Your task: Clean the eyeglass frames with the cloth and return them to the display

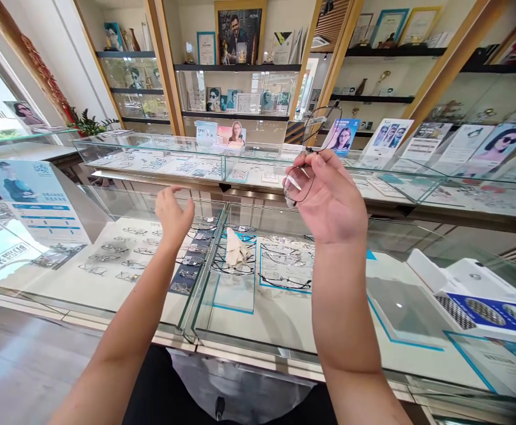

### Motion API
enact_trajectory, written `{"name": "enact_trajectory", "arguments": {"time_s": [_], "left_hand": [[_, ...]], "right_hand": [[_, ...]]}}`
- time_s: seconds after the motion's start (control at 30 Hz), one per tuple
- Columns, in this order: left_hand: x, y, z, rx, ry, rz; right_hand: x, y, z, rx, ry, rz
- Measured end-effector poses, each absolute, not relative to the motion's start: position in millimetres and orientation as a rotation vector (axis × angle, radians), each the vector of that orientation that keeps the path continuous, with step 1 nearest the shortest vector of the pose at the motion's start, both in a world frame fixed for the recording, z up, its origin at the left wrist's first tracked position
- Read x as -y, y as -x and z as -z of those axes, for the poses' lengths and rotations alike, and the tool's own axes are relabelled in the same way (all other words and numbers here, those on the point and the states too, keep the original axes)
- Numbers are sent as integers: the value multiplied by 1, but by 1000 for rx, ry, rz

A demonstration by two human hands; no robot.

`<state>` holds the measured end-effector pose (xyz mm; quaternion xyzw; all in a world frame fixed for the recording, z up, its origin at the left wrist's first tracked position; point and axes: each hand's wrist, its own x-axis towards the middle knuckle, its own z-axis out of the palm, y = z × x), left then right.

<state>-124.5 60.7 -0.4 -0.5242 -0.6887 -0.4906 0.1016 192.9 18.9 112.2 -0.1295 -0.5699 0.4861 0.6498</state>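
Observation:
My right hand (335,198) is raised above the display counter, its fingers closed around the middle of a pair of thin dark-rimmed eyeglasses (311,177). One lens hangs below the fingertips, and the other rim shows above them. To the left, my left hand (173,215) hovers over the glass case with nothing in it, thumb and fingers apart. Below and between the hands, a crumpled beige cloth (236,249) rests on the counter among several eyeglass frames (284,257).
Rows of eyeglasses (109,251) lie in the left case. A white box (474,277) and a blue patterned card (492,311) are at right. A leaning sign (36,198) stands at left. Glass panels (204,277) divide the counter, and a second glass counter (160,150) stands behind.

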Motion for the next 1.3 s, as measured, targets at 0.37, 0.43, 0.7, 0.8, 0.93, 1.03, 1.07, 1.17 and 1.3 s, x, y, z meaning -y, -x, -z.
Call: {"name": "enact_trajectory", "arguments": {"time_s": [0.37, 0.43, 0.7, 0.8, 0.93, 1.03, 1.07, 1.17, 1.3], "left_hand": [[-84, 198, 49, 2973, 1267, 1261], [-87, 203, 55, 3000, 1294, 1266], [-87, 206, 62, 2865, 1418, 1614], [-86, 193, 54, 2676, 1565, 1911], [-82, 159, 39, 2352, 1898, 2409], [-71, 130, 30, 2108, 2166, 2708], [-66, 121, 28, 2039, 2250, 2781], [-51, 100, 24, 1895, 2485, 2925], [-37, 81, 24, 1827, 2676, 3057]], "right_hand": [[11, -177, -116, 1274, 311, -1109], [21, -177, -117, 1284, 316, -1081], [21, -175, -100, 1271, 375, -1023], [6, -175, -71, 1208, 493, -1072], [-13, -172, -30, 1111, 611, -1127], [-23, -165, -7, 1095, 651, -1135], [-25, -162, -1, 1097, 659, -1140], [-28, -154, 14, 1126, 686, -1170], [-27, -146, 28, 1179, 722, -1218]]}}
